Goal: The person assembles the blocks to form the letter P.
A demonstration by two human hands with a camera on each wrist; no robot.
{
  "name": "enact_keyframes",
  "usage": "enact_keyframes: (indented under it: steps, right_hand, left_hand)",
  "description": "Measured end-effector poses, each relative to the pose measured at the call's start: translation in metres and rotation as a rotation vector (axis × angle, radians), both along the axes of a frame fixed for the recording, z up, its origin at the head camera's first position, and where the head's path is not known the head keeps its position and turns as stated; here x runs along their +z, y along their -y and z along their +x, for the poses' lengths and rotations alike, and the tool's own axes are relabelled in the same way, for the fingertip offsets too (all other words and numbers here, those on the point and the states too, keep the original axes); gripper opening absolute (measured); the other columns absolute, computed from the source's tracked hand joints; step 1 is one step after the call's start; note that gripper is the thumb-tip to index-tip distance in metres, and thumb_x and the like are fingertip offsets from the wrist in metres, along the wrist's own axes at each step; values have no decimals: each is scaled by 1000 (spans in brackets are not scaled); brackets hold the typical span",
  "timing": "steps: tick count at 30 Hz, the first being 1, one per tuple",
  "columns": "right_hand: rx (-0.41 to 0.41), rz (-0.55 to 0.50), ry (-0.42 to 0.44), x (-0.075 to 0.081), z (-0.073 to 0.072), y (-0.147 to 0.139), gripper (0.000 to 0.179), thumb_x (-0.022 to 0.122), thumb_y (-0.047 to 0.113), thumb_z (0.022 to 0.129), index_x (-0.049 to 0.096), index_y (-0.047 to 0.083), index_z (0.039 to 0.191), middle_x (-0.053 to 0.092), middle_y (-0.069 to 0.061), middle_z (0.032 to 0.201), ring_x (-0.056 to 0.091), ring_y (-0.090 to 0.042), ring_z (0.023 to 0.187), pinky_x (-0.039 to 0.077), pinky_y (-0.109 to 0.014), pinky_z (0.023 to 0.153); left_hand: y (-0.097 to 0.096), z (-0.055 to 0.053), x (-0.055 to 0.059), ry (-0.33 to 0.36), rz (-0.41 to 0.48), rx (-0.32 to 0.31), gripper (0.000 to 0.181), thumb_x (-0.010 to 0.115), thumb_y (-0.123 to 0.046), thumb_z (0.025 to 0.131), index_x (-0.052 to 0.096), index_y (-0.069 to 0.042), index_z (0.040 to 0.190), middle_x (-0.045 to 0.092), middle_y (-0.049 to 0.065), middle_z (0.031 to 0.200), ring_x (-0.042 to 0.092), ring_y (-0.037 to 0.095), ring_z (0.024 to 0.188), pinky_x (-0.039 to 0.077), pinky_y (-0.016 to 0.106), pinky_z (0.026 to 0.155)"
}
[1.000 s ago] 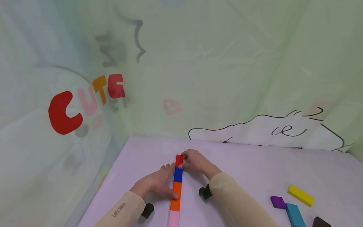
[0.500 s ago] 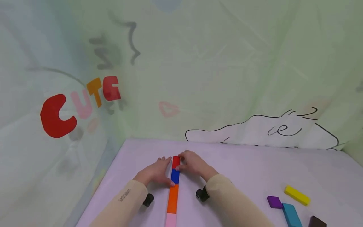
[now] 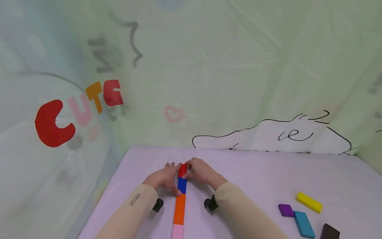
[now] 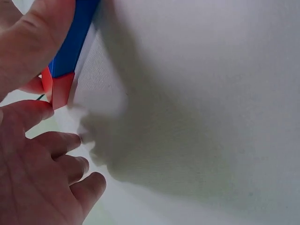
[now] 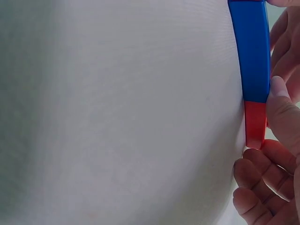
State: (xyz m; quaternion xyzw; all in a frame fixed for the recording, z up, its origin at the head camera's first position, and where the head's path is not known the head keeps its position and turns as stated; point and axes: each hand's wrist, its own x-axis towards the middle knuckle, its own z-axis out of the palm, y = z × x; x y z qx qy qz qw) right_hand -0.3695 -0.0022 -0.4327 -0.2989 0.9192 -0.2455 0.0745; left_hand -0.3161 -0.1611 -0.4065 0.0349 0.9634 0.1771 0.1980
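Note:
A straight row of blocks lies flat on the table in the head view: red block (image 3: pixel 183 170) at the far end, then blue block (image 3: pixel 182 186), orange block (image 3: pixel 179 209) and pink block (image 3: pixel 177 232). From the left, my left hand (image 3: pixel 163 177) touches the row, its thumb by the blue-orange seam and its index fingertip at the red end; its other fingers are spread. My right hand (image 3: pixel 203 172) holds the red block between a thumb near the red-blue seam and a bent index finger at the far end. The right wrist view shows the red block (image 5: pixel 255 124) against this hand.
Loose blocks lie to the right: purple (image 3: pixel 286 210), teal (image 3: pixel 304 224), yellow (image 3: pixel 309 202) and dark brown (image 3: pixel 329 232). A pale curtain wall (image 3: pixel 209 83) with drawings and letters stands behind and to the left of the table (image 3: pixel 247 186).
My left hand has slid forward along the row, its thumb from the orange block to the blue-orange seam. My right hand stays at the red block. The head view has shifted slightly.

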Motion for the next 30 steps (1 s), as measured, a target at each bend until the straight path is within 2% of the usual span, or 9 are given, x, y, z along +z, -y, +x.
enact_keyframes:
  steps: [9,17,24,30]
  right_hand:
    - [-19,-5,12,-2,2,-7,49,82,25,88,68,-1,127,68,-15,109,62,-27,100,55,-45,98]
    - [-17,36,38,4,8,-6,54,78,26,92,63,-1,136,70,-16,118,65,-30,109,55,-45,103]
    - [-46,84,84,18,14,-16,53,75,28,94,61,5,140,69,-13,127,67,-27,115,57,-42,102]
    - [-62,86,89,34,19,-51,48,74,23,95,63,2,137,68,-14,130,66,-28,115,55,-44,103]
  left_hand:
    - [-3,-4,0,5,13,-37,103,91,-28,76,33,-12,161,28,19,167,17,43,158,31,67,119]
    - [5,-6,-1,-2,13,-57,104,91,-27,76,33,-11,160,29,22,166,17,47,156,33,71,116]
    - [18,-10,-2,10,6,-46,105,91,-26,75,33,-10,160,28,24,166,16,48,156,31,73,115]
    - [26,-16,-4,-1,-25,-71,106,91,-26,75,31,-7,160,26,26,166,15,50,155,32,72,115]
